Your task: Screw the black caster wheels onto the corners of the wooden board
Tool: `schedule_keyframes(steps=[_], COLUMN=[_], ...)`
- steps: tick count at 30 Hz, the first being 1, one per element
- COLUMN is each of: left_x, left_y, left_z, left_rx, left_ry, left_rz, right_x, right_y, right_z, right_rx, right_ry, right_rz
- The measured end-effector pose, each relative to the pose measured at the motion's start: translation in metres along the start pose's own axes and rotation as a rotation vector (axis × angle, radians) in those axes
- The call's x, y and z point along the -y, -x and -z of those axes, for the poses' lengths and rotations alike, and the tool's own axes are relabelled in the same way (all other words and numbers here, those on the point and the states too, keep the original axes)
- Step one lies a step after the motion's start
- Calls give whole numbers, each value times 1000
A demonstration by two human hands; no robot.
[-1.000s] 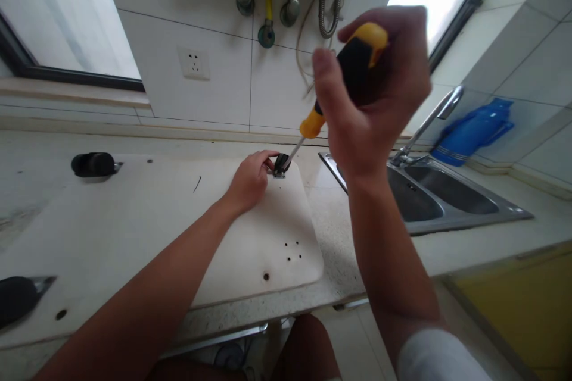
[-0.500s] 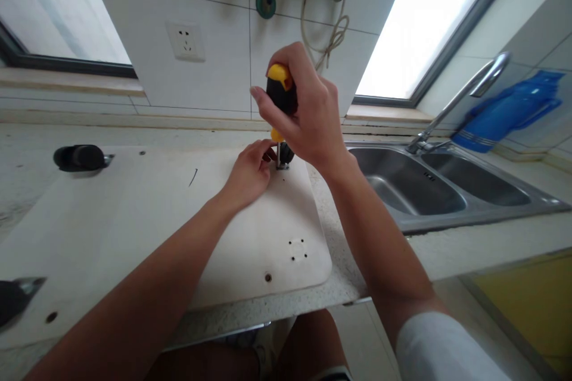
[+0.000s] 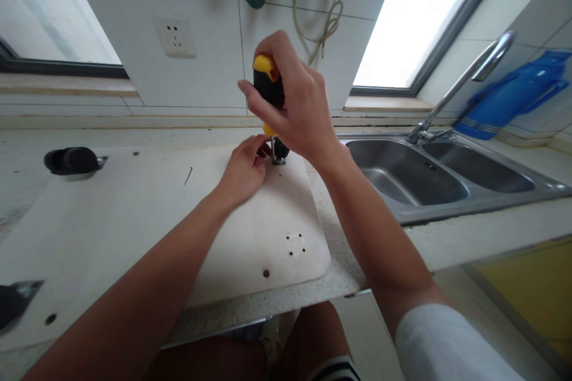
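My right hand (image 3: 297, 101) is wrapped around the black and yellow handle of a screwdriver (image 3: 268, 83), thumb out to the left. Its metal shaft points down at the metal plate of a black caster wheel (image 3: 281, 148) near the far right corner of a white board (image 3: 147, 238). Close by on the left, my left hand (image 3: 245, 169) rests on the board, its curled fingers reaching to the shaft and the caster's plate. The fingertips are partly hidden, so what they pinch is unclear.
Two more black casters, one at the far left (image 3: 74, 161) and one at the near left (image 3: 18, 306), sit on the board. Beside the right corner are several small screw holes (image 3: 295, 244). A steel sink (image 3: 402, 172), a tap (image 3: 465, 89) and a blue thermos jug (image 3: 513, 98) stand right.
The view has shifted slightly. Both hands stay in place at the caster, the right still gripping the upright screwdriver; any turn of it is too small to make out.
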State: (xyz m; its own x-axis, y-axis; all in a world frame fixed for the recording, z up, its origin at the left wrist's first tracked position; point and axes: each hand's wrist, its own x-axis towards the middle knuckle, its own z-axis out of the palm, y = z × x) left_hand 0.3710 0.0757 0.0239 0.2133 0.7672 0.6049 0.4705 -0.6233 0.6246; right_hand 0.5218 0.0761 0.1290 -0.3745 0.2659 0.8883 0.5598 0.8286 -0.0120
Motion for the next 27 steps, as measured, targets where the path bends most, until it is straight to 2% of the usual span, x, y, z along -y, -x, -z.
schedule_keyframes(steps=[3, 5, 9, 12, 17, 22, 27], left_x=[0, -1, -1, 0, 3, 3, 1], left_y=[0, 0, 1, 2, 2, 2, 2], left_z=[0, 1, 0, 0, 0, 0, 2], left_rx=[10, 17, 9, 11, 13, 3, 15], left_ry=[4, -1, -11, -15, 3, -8, 7], left_rz=[-6, -8, 2, 5, -3, 4, 2], right_x=[-10, -7, 17, 30, 37, 42, 35], right_y=[0, -2, -10, -14, -14, -16, -13], right_z=[-6, 0, 37, 60, 63, 60, 50], right_rx=[-35, 24, 234, 277, 179, 237, 125], right_ry=[-26, -6, 38, 96, 330, 324, 420], right_rz=[61, 15, -101, -130, -248, -187, -198])
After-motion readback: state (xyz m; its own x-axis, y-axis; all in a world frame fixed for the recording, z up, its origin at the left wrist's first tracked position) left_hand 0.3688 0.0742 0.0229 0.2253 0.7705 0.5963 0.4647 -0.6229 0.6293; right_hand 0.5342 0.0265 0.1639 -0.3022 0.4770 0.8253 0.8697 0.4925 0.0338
